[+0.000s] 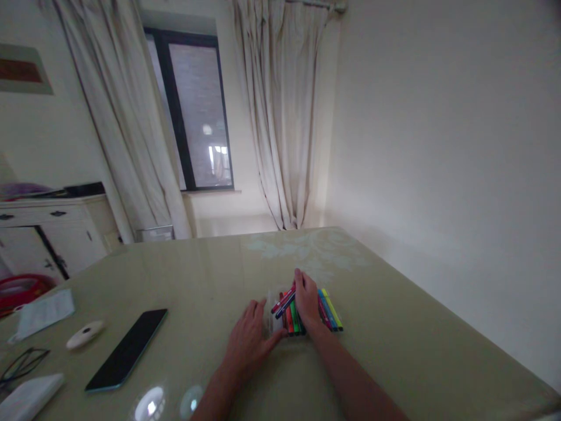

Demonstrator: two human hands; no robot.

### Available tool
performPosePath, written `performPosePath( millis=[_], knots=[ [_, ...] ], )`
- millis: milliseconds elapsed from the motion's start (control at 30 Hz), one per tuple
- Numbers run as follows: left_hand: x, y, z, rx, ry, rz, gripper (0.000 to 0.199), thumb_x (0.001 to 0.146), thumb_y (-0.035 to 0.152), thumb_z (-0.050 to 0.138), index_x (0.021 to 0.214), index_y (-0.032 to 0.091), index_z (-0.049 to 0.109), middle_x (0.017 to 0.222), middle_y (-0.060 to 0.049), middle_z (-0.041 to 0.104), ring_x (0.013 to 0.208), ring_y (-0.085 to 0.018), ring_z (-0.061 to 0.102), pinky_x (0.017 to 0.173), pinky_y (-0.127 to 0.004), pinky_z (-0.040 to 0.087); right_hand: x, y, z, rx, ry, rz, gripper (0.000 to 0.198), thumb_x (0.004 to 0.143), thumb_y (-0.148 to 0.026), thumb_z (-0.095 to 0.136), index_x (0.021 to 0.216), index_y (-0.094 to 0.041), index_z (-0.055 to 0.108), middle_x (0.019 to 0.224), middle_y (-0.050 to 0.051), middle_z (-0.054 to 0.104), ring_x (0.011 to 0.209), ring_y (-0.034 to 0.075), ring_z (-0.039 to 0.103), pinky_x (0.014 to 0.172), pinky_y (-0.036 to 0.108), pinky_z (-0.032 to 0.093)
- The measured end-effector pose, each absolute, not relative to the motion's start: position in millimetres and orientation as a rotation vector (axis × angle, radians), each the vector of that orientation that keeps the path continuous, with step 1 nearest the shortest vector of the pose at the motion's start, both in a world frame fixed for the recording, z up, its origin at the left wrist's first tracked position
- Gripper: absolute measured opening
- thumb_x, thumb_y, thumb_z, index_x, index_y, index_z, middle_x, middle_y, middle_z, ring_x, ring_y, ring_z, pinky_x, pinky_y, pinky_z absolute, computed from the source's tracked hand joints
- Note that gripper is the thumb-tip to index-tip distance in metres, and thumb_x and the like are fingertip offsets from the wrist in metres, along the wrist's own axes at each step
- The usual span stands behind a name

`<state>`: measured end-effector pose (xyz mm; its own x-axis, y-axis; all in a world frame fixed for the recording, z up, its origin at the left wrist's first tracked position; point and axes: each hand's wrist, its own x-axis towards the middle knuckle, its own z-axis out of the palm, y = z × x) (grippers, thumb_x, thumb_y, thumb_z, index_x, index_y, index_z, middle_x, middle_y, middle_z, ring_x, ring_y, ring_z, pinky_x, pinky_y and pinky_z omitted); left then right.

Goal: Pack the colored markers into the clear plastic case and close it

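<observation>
Several coloured felt-tip pens (329,310) lie side by side in a clear plastic case (270,310) on the table. Red, green, blue and yellow barrels show, with dark ends toward me. My right hand (307,298) is closed over the case and grips two felt-tip pens (284,302), one red and one dark blue, slanting down to the left. It hides the middle of the row. My left hand (249,336) rests at the case's left side, fingers stretched and thumb out along its near edge.
A black-screened phone (128,351) lies on the table (197,280) at left. Farther left are a white oval object (85,335), a face mask (44,314), glasses (24,363) and a white box-like object (33,397). A wall (460,175) runs along the right edge.
</observation>
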<state>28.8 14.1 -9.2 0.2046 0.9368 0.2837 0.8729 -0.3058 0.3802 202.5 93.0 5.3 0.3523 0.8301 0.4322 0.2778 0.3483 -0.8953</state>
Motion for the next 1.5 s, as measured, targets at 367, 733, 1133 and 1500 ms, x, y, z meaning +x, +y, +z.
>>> performPosePath(
  millis=[367,733,1133,1500],
  knots=[
    [2.2,29.3,4.0,2.178,2.173,0.543,0.035,0.108,0.022,0.031,0.132,0.017,0.056,0.121,-0.013,0.07,0.1,-0.023,0.071,0.083,-0.033,0.053,179.4,68.5,18.6,-1.082,-1.437,0.615,0.037,0.102,-0.05,0.042,0.097,-0.021,0.065,0.093,0.004,0.071,0.083,0.019,0.065,0.076,0.028,0.046],
    [-25.0,30.1,-1.0,1.975,2.609,0.361,0.037,0.103,0.033,0.042,0.128,0.016,0.063,0.13,-0.017,0.061,0.121,-0.033,0.056,0.094,-0.044,0.047,208.1,83.9,-0.4,-1.503,-2.197,0.052,0.023,0.101,-0.029,0.053,0.099,-0.021,0.074,0.105,0.008,0.073,0.103,0.025,0.06,0.09,0.034,0.04],
    [35.1,10.8,-5.1,2.435,1.514,0.583,0.057,0.086,0.057,0.07,0.133,0.025,0.064,0.141,-0.01,0.062,0.129,-0.032,0.055,0.111,-0.048,0.038,207.2,98.2,-10.5,-1.537,-2.022,0.195,0.021,0.093,-0.04,0.063,0.093,-0.02,0.068,0.099,0.009,0.071,0.098,0.026,0.061,0.084,0.034,0.041],
    [27.9,15.3,-6.0,2.385,1.494,0.602,0.062,0.085,0.057,0.07,0.137,0.025,0.061,0.145,-0.01,0.06,0.133,-0.032,0.051,0.112,-0.046,0.037,220.7,95.8,4.7,-1.267,-1.515,0.397,0.055,0.097,-0.061,0.045,0.059,-0.022,0.044,0.055,-0.006,0.041,0.057,0.013,0.039,0.058,0.027,0.026]
  ],
)
